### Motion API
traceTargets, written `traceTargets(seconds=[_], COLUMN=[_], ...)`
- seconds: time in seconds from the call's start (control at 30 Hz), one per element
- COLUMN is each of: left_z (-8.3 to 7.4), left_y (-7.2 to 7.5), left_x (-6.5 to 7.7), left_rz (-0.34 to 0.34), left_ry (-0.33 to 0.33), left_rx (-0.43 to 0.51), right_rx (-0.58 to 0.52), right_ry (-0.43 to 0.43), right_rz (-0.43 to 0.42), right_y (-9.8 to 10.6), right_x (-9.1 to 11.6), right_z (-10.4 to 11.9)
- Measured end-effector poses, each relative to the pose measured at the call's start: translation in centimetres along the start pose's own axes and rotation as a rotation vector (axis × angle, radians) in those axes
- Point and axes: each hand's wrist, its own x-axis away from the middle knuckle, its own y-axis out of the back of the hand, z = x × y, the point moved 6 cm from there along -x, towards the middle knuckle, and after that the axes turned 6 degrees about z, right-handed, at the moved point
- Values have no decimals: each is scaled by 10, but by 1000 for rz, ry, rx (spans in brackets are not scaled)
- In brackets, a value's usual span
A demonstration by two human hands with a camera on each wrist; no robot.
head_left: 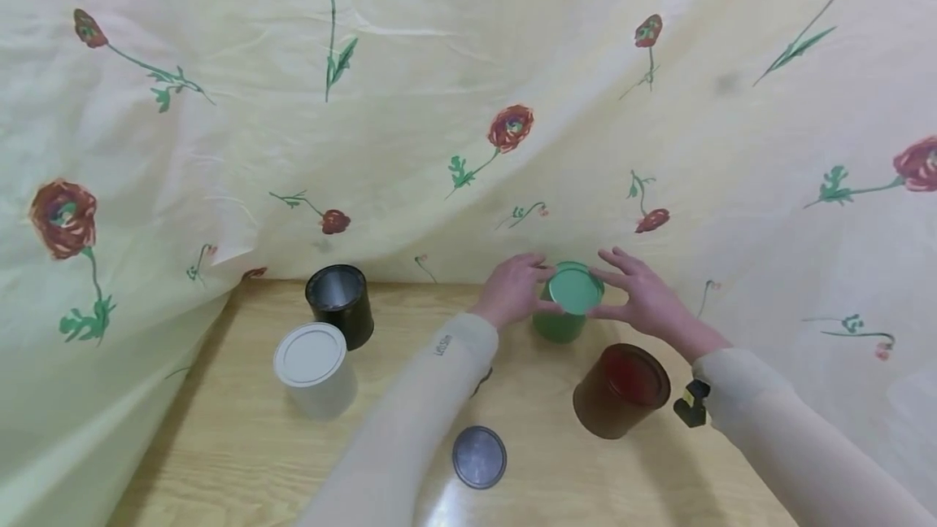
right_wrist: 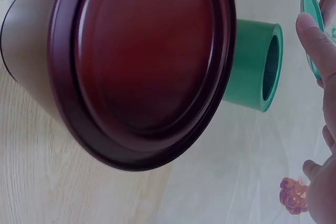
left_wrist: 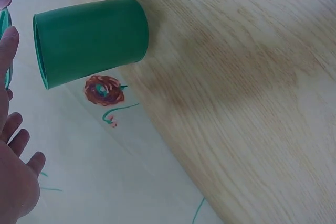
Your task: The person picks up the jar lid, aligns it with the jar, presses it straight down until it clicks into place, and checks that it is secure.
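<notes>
Both hands hold a round green lid [head_left: 576, 289] by its edges, the left hand [head_left: 515, 291] on one side and the right hand [head_left: 649, 299] on the other. Below the lid stands a green can [head_left: 559, 328], upright on the wooden table. In the right wrist view the can [right_wrist: 251, 66] shows its open mouth, with a gap between it and the lid [right_wrist: 313, 9]. The left wrist view catches only the lid's edge [left_wrist: 9, 78] beside the can [left_wrist: 92, 41]. Some fingertips are hidden behind the lid.
A dark red lidded can [head_left: 622, 390] stands close to the right forearm. At the left are a black can [head_left: 340, 311] and a white lidded can [head_left: 313, 364]. One dark grey lid [head_left: 479, 458] lies near the left sleeve. Flowered cloth [head_left: 410, 145] hangs behind the table [head_left: 241, 429].
</notes>
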Motion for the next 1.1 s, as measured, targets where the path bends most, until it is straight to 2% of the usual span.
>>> traceTargets(seconds=[0.23, 0.4, 0.77, 1.1], left_z=[-2, -2, 1, 4], left_y=[-7, -12, -27, -28], left_x=[-6, -9, -17, -24], left_rz=[21, 26, 44, 35], left_ry=[19, 35, 47, 50], left_rx=[7, -30, -54, -67], right_rx=[7, 19, 42, 76], right_ry=[2, 9, 29, 28], right_rz=[-13, -5, 29, 48], right_y=[-5, -7, -10, -14], right_x=[-1, -4, -8, -15], right_z=[-12, -20, -25, -36])
